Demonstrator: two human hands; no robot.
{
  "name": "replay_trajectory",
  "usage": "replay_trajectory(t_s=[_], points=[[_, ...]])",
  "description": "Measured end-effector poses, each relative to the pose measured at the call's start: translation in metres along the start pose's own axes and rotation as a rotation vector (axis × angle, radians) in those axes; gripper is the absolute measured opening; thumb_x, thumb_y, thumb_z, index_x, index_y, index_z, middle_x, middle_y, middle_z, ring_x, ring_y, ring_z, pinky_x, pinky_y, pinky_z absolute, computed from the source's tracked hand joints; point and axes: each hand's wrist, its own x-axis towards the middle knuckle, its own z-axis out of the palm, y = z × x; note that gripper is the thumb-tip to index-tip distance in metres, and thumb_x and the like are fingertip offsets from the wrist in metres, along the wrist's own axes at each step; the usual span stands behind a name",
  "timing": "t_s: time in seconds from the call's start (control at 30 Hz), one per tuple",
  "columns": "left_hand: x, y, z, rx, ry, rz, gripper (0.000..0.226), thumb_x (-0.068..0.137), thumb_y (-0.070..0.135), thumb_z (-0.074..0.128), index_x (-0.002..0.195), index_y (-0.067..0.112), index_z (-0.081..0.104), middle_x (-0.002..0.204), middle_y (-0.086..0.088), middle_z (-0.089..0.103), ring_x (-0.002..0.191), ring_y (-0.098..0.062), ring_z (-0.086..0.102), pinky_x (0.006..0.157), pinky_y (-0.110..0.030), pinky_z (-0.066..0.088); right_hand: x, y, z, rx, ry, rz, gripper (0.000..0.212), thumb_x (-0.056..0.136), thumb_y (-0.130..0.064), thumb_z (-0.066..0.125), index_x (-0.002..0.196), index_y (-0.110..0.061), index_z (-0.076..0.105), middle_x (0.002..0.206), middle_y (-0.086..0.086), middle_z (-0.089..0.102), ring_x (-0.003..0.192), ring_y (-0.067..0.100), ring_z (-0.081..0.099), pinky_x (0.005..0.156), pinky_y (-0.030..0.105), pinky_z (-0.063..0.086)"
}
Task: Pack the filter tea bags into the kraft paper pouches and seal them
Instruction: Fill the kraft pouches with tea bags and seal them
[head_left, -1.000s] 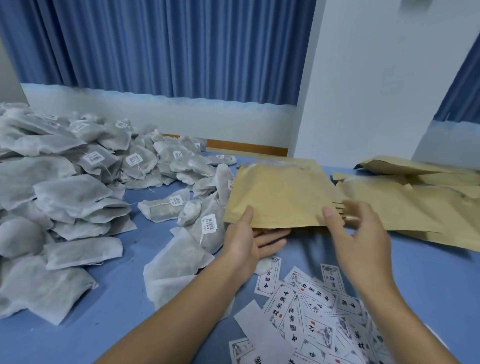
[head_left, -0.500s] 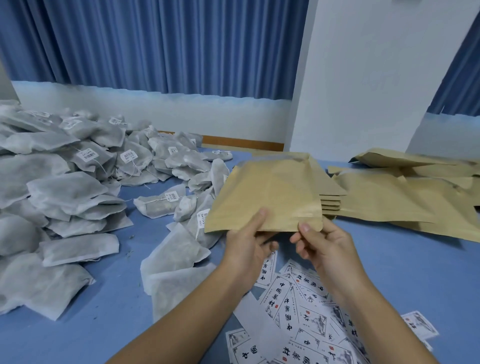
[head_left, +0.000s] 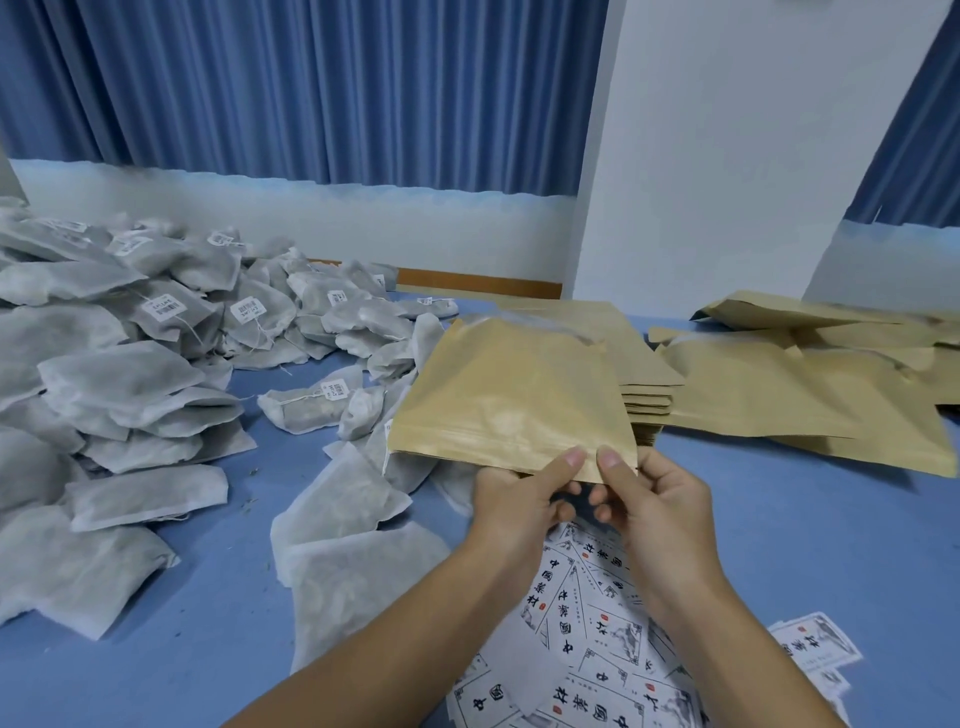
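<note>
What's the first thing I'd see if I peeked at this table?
Probably the brown kraft paper pouch in the middle, pinched at its near edge by the left hand and the right hand. Next comes the big heap of white filter tea bags covering the left of the blue table, and the flat pouches spread on the right.
</note>
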Motion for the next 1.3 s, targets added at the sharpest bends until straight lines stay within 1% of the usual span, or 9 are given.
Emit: replay_trajectory(t_s=[0.1, 0.23, 0.4, 0.57, 0.73, 0.87, 0.97, 1.13, 1.3], points=[[0.001, 0.0, 0.002, -0.033, -0.002, -0.001, 0.03, 0.082, 0.02, 0.082, 0.086, -0.003, 0.063, 0.073, -0.017, 0.059, 0.055, -0.023, 0.046, 0.052, -0.032, 0.029, 0.0, -0.002, 0.0, -0.047, 0.01, -0.048, 0.013, 0.095, -0.015, 0.067, 0.089, -0.004, 0.072, 0.06, 0.009, 0.057, 0.055, 0.017, 0.05, 0.054, 0.025, 0.048], [0.002, 0.0, 0.002, -0.073, -0.032, 0.069, 0.027, 0.081, 0.023, 0.082, 0.085, 0.0, 0.07, 0.077, -0.018, 0.064, 0.067, -0.026, 0.053, 0.051, -0.031, 0.033, -0.002, -0.004, 0.004, 0.108, 0.024, 0.019, 0.014, 0.091, -0.017, 0.07, 0.087, -0.005, 0.076, 0.061, 0.01, 0.058, 0.055, 0.015, 0.051, 0.053, 0.024, 0.048], [0.009, 0.004, -0.007, -0.172, 0.019, 0.129, 0.012, 0.079, 0.015, 0.082, 0.069, 0.014, 0.076, 0.071, -0.008, 0.064, 0.059, -0.014, 0.058, 0.044, -0.025, 0.04, 0.003, -0.007, -0.004, 0.15, 0.142, -0.019, 0.014, 0.09, -0.018, 0.072, 0.084, -0.005, 0.072, 0.061, 0.007, 0.054, 0.056, 0.016, 0.046, 0.054, 0.026, 0.043], [0.004, 0.001, -0.004, -0.127, -0.037, 0.088, 0.014, 0.072, 0.021, 0.086, 0.078, 0.014, 0.075, 0.07, -0.006, 0.063, 0.056, -0.014, 0.056, 0.045, -0.023, 0.04, -0.006, -0.005, 0.007, 0.306, 0.1, 0.095, 0.011, 0.084, -0.013, 0.076, 0.088, -0.004, 0.071, 0.067, 0.007, 0.061, 0.055, 0.013, 0.054, 0.047, 0.022, 0.044], [0.002, 0.002, -0.001, -0.113, -0.064, 0.041, 0.004, 0.074, 0.018, 0.083, 0.075, 0.016, 0.079, 0.083, -0.009, 0.07, 0.067, -0.019, 0.059, 0.056, -0.026, 0.044, -0.006, -0.001, 0.012, 0.233, 0.15, 0.051, 0.008, 0.087, -0.005, 0.073, 0.08, -0.003, 0.068, 0.059, 0.007, 0.057, 0.053, 0.015, 0.05, 0.057, 0.029, 0.045], [-0.001, 0.0, 0.002, -0.094, -0.037, 0.14, 0.012, 0.078, 0.025, 0.082, 0.082, 0.014, 0.078, 0.078, -0.011, 0.067, 0.063, -0.02, 0.061, 0.047, -0.027, 0.041, -0.007, -0.001, 0.016, 0.275, 0.215, 0.007, 0.009, 0.088, -0.006, 0.072, 0.08, -0.008, 0.069, 0.059, 0.004, 0.057, 0.051, 0.014, 0.047, 0.05, 0.025, 0.043], [0.0, 0.004, -0.002, -0.145, 0.048, 0.19, 0.015, 0.086, 0.02, 0.078, 0.097, 0.013, 0.073, 0.087, -0.009, 0.071, 0.066, -0.018, 0.061, 0.044, -0.026, 0.042, -0.006, -0.004, 0.011, 0.31, 0.305, -0.005, 0.014, 0.088, -0.008, 0.073, 0.076, -0.015, 0.073, 0.062, 0.0, 0.06, 0.051, 0.012, 0.047, 0.051, 0.026, 0.041], [0.001, 0.005, -0.004, -0.125, 0.024, 0.164, 0.004, 0.079, 0.014, 0.082, 0.079, 0.013, 0.078, 0.076, -0.011, 0.067, 0.055, -0.016, 0.057, 0.045, -0.023, 0.046, -0.008, -0.004, 0.013, 0.291, 0.197, 0.084, 0.008, 0.085, -0.011, 0.077, 0.088, -0.006, 0.071, 0.066, 0.003, 0.061, 0.053, 0.013, 0.051, 0.047, 0.024, 0.044], [-0.001, 0.005, -0.003, -0.116, -0.039, 0.167, 0.021, 0.075, 0.027, 0.083, 0.086, 0.011, 0.077, 0.078, -0.013, 0.069, 0.055, -0.018, 0.06, 0.048, -0.027, 0.049, -0.007, -0.006, 0.013, 0.194, 0.211, 0.072, 0.015, 0.086, -0.011, 0.076, 0.076, -0.008, 0.066, 0.057, 0.003, 0.053, 0.052, 0.014, 0.046, 0.054, 0.026, 0.043]])
